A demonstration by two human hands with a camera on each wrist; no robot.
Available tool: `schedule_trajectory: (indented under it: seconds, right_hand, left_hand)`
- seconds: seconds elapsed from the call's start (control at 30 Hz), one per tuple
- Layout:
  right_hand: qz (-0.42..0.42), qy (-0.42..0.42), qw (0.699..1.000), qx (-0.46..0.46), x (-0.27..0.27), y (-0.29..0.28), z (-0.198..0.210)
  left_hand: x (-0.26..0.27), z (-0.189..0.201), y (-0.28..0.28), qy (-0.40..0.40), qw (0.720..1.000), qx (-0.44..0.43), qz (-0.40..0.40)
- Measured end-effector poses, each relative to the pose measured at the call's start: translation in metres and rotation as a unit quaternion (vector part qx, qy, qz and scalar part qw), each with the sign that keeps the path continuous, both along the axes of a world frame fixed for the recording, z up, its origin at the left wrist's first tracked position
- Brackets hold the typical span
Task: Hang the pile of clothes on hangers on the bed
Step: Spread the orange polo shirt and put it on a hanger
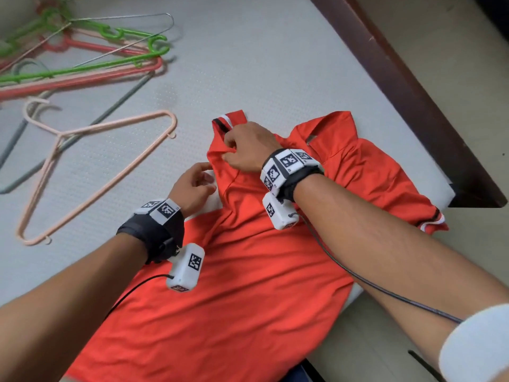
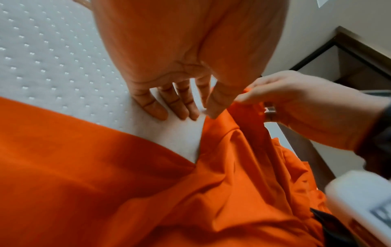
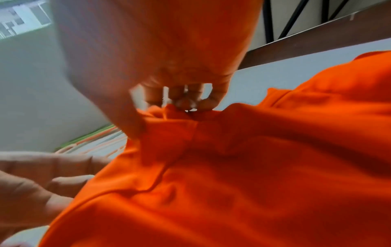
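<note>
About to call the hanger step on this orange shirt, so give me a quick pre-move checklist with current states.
1. Right hand has a grip on the orange shirt at its shoulder: ok, fingers pinch the fabric.
2. Left hand free for a hanger: ok, relaxed at the shirt's edge, holding nothing.
3. Hanger within easy pick: ok, the pale pink hanger lies alone on the mattress, clear of the tangled pile.
4. Hanger in the shirt: not ok, none inserted.
5. Neck opening accessible: cannot tell, partly behind the right wrist.
</note>
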State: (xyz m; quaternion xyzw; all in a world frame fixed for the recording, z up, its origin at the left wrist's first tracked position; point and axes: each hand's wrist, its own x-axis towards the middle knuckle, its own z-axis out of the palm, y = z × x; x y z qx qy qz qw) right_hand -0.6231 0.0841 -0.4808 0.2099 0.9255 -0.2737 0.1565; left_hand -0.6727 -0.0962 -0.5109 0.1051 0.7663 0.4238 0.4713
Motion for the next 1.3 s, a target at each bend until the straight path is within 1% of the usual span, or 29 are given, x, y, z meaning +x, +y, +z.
schedule_trajectory:
  seconds: [0.07,0.13,0.2,0.27,0.33,0.37,0.4,0.43,0.47,0.5,0.53,0.57,0.63,0.7,0.73,0.77,0.8,0.83,0.87,0.9,0.93,0.97,1.0,1.03,1.07,1.13,1.17,1.23,1.3]
  right_hand:
    - [-0.010,0.077,0.996,-0.049,0.011,0.004,0.013]
    - [-0.049,0.133,0.979,-0.147,0.025,0.008,0.026]
    - [-0.104,0.140,0.949,-0.264,0.039,0.009,0.039]
    - [-0.137,0.133,0.923,-0.334,0.050,0.007,0.049]
    - [-0.175,0.135,0.891,-0.397,0.057,0.004,0.061]
    - [-0.200,0.148,0.874,-0.417,0.061,0.002,0.065]
    - [-0.237,0.162,0.862,-0.417,0.065,0.001,0.070]
    - [-0.279,0.175,0.851,-0.408,0.067,-0.001,0.076]
    - [-0.316,0.184,0.840,-0.401,0.067,-0.002,0.078]
    - [-0.333,0.198,0.831,-0.400,0.068,-0.001,0.076]
    - [-0.341,0.200,0.820,-0.413,0.066,0.001,0.074]
    - [-0.329,0.203,0.819,-0.424,0.063,0.004,0.071]
    - [-0.277,0.206,0.839,-0.421,0.050,0.011,0.060]
    - [-0.233,0.220,0.853,-0.413,0.029,0.016,0.054]
    - [-0.206,0.240,0.869,-0.380,0.019,0.018,0.053]
    - [-0.173,0.261,0.893,-0.325,0.006,0.019,0.053]
    - [-0.128,0.262,0.921,-0.260,-0.007,0.019,0.052]
    - [-0.087,0.246,0.946,-0.194,-0.018,0.019,0.048]
    - [-0.064,0.220,0.964,-0.139,-0.027,0.018,0.045]
    - [-0.063,0.190,0.975,-0.099,-0.033,0.016,0.040]
    - [-0.078,0.155,0.981,-0.080,-0.033,0.014,0.038]
    - [-0.101,0.116,0.985,-0.074,-0.029,0.014,0.032]
    - [-0.122,0.080,0.987,-0.062,-0.020,0.015,0.026]
    - [-0.131,0.050,0.990,-0.031,-0.007,0.018,0.020]
    - [-0.130,0.030,0.991,0.013,0.009,0.021,0.014]
    - [-0.129,0.015,0.988,0.086,0.043,0.032,0.003]
    - [-0.135,0.010,0.985,0.107,0.058,0.040,-0.002]
    - [-0.162,-0.007,0.980,0.116,0.080,0.059,-0.008]
    - [-0.165,-0.025,0.980,0.104,0.090,0.081,-0.009]
  left_hand:
    - [0.000,0.010,0.005,-0.035,0.999,0.002,0.028]
    - [0.001,0.023,0.011,-0.078,0.996,0.013,0.029]
    - [0.003,0.037,0.021,-0.114,0.993,0.025,0.015]
    - [0.008,0.047,0.029,-0.176,0.983,0.039,0.020]
    - [0.013,0.054,0.038,-0.259,0.963,0.059,0.052]
    - [0.017,0.056,0.040,-0.308,0.946,0.077,0.066]
    - [0.020,0.056,0.041,-0.356,0.926,0.101,0.081]
    - [0.022,0.056,0.041,-0.386,0.908,0.128,0.096]
    - [0.022,0.055,0.040,-0.397,0.898,0.153,0.113]
    - [0.019,0.053,0.039,-0.389,0.896,0.170,0.132]
    - [0.014,0.051,0.038,-0.367,0.900,0.175,0.156]
    - [0.008,0.048,0.038,-0.327,0.911,0.176,0.182]
    - [-0.012,0.047,0.033,-0.216,0.932,0.167,0.237]
    - [-0.037,0.054,0.024,-0.071,0.950,0.151,0.264]
    - [-0.051,0.061,0.020,0.005,0.956,0.151,0.252]
    - [-0.064,0.068,0.017,0.073,0.956,0.158,0.235]
    - [-0.076,0.074,0.013,0.133,0.952,0.162,0.223]
    - [-0.087,0.077,0.010,0.175,0.946,0.150,0.226]
    - [-0.095,0.080,0.009,0.198,0.943,0.136,0.232]
    - [-0.104,0.076,0.006,0.221,0.944,0.104,0.222]
    - [-0.110,0.069,0.001,0.261,0.947,0.028,0.188]
    - [-0.113,0.062,-0.006,0.308,0.939,-0.085,0.125]
    - [-0.110,0.053,-0.013,0.332,0.927,-0.167,0.060]
    - [-0.101,0.047,-0.019,0.346,0.916,-0.203,0.017]
    - [-0.091,0.041,-0.023,0.356,0.911,-0.205,-0.003]
    - [-0.068,0.035,-0.024,0.381,0.910,-0.159,-0.031]
    - [-0.059,0.030,-0.023,0.382,0.911,-0.135,-0.074]
    - [-0.039,0.021,-0.017,0.377,0.902,-0.098,-0.184]
    - [-0.021,0.015,-0.008,0.374,0.886,-0.087,-0.261]
